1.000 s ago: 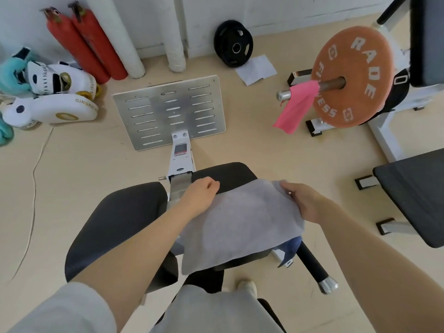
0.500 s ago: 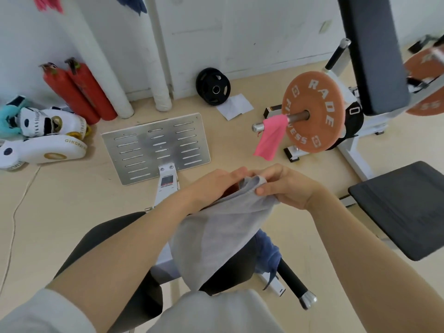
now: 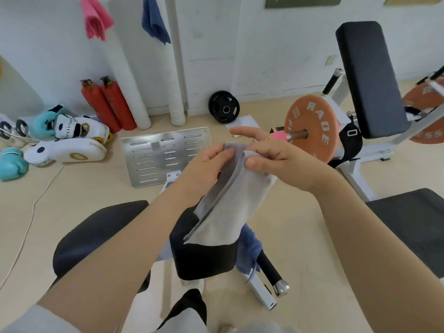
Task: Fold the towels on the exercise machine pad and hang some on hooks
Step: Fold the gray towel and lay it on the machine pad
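While both hands meet at its top edge, the soft grey cloth towel [image 3: 225, 200] hangs folded lengthwise in the air, clear of the black padded machine seat [image 3: 204, 258] directly below the grip; the left hand [image 3: 206, 164] pinches one upper corner between thumb and fingers, and the right hand [image 3: 276, 159] pinches the other just beside it, forefinger stretched out beyond; holding it so probably lets the halves drop even before it goes to a hook. Below and right of the grip a crumpled blue towel [image 3: 249, 251] lies against the pad; far above and left, a pink towel [image 3: 96, 18] and a dark blue towel [image 3: 153, 20] hang on the white wall; the floor is pale beige, with an orange weight plate [image 3: 310, 133] just right of the hands.
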### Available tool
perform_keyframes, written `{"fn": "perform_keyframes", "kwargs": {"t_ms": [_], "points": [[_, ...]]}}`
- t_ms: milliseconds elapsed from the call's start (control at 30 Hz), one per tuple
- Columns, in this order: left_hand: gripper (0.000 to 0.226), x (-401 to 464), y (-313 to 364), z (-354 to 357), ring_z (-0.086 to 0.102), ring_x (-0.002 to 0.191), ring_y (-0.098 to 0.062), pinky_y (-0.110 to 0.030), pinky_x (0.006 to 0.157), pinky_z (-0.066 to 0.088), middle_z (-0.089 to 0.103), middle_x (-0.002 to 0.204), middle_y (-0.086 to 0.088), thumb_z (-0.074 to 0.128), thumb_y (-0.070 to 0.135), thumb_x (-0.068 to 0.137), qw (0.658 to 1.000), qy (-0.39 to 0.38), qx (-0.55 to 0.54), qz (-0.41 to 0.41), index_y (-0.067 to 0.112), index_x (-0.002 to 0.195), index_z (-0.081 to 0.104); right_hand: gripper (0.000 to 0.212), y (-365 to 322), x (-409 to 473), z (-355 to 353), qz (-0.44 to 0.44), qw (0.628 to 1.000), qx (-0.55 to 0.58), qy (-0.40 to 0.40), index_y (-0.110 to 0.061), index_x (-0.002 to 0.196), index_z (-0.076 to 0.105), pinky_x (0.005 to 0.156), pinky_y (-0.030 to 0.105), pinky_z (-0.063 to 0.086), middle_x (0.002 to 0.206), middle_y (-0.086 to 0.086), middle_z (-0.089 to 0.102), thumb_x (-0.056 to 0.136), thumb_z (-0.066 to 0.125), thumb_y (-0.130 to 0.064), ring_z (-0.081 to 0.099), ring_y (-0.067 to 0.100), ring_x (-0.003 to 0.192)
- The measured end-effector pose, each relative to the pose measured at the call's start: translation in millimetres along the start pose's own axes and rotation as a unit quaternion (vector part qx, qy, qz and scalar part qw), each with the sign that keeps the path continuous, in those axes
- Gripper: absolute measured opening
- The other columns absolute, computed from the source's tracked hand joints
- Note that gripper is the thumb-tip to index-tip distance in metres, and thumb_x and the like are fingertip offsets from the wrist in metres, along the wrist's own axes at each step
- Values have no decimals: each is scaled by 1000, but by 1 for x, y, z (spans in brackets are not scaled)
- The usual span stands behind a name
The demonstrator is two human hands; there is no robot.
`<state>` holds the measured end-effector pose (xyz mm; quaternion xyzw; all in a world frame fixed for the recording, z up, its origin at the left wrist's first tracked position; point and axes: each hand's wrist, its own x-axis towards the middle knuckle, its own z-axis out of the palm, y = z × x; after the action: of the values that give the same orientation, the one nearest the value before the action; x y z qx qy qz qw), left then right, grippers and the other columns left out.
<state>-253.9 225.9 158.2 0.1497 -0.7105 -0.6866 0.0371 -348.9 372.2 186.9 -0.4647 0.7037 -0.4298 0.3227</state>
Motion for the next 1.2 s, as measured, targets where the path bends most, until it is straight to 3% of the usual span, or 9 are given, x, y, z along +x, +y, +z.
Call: {"fn": "perform_keyframes", "kwargs": {"t_ms": [100, 200, 333, 500, 667, 767, 967, 1100, 1200], "points": [[37, -22, 9, 17, 56, 71, -8, -31, 76, 45, 63, 71, 9, 43, 23, 97, 1000, -1, 0, 24, 40, 77, 69, 24, -9, -10, 4, -27, 989, -144, 36, -30, 93, 66, 106, 32, 31, 122, -24, 43, 85, 47, -41, 40, -5, 122], [29, -40, 14, 24, 50, 82, -20, -39, 79, 39, 56, 86, -9, 44, 29, 95, 999, -14, -30, 38, 37, 84, 70, 26, -11, -19, 14, -63, 976, -162, 134, -16, 92, 70, 88, 12, 37, 109, -13, 50, 81, 56, -36, 50, -4, 98], [27, -61, 17, 27, 47, 89, -26, -40, 83, 37, 53, 95, -14, 42, 27, 95, 997, -27, -64, 38, 26, 91, 69, 21, -19, -31, 28, -94, 958, -165, 212, -9, 83, 70, 78, 1, 33, 98, 0, 49, 74, 66, -28, 47, -2, 85], [36, -83, 25, 29, 56, 92, -18, -34, 89, 41, 62, 93, -6, 42, 43, 89, 998, -23, -49, 31, 20, 87, 69, 27, -40, -42, 43, -150, 915, -275, 254, -6, 76, 57, 56, 21, 33, 71, -8, 44, 74, 68, -31, 40, 12, 69], [28, -107, 31, 31, 61, 85, -10, -18, 78, 48, 70, 93, -8, 46, 22, 97, 992, 42, 54, 101, 13, 92, 71, 42, -41, -55, 55, -201, 870, -333, 304, -8, 68, 51, 54, 7, 22, 56, -11, 38, 73, 57, -49, 35, 10, 51], [35, -112, 25, 32, 48, 69, -10, -18, 58, 40, 53, 75, -8, 45, 28, 96, 983, 151, 48, 96, 1, 85, 64, 42, -26, -65, 53, -172, 903, -296, 259, -15, 61, 45, 64, 11, 26, 49, -12, 32, 67, 57, -56, 34, 15, 52], [41, -114, 1, 30, 45, 75, -10, -29, 72, 39, 49, 79, -2, 41, 41, 95, 973, 196, 80, 91, 4, 91, 58, 32, 12, -84, 47, -52, 956, -246, 152, -31, 53, 46, 90, 45, 38, 67, -9, 50, 67, 59, -56, 47, 22, 78], [34, -118, -13, 25, 49, 75, -11, -25, 74, 42, 52, 76, 5, 32, 41, 98, 992, 122, -13, 22, 22, 81, 55, 34, 11, -90, 45, -6, 990, -17, 139, -19, 50, 41, 85, 26, 37, 103, -5, 52, 66, 69, -27, 49, 10, 107], [36, -125, -12, 19, 56, 55, -3, -15, 51, 45, 58, 60, 9, 28, 32, 99, 995, 29, -90, -21, 16, 79, 54, 44, 11, -91, 41, 16, 985, 169, -22, -15, 49, 37, 62, 17, 39, 78, -5, 61, 64, 76, -29, 57, 5, 70]]}}
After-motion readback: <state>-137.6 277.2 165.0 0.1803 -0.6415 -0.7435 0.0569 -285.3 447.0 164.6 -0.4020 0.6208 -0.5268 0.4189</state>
